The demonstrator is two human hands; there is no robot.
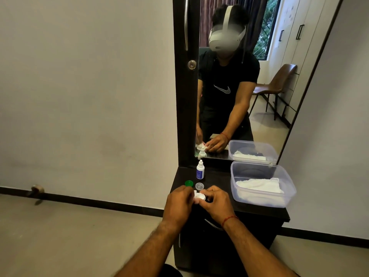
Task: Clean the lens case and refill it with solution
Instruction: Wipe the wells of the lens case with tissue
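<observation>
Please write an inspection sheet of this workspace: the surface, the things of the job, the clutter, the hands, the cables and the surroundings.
Surface: dark cabinet top, narrow, below a mirror.
Job's things: white lens case held between both hands; green cap and clear cap off, lying on the top; solution bottle upright behind them, cap on.
Clutter: clear plastic tub at right, white cloth inside.
Hands: left hand and right hand both closed on the case.
Cables: nothing seen.
Surroundings: plain wall, tiled floor, chair seen in the mirror.
</observation>
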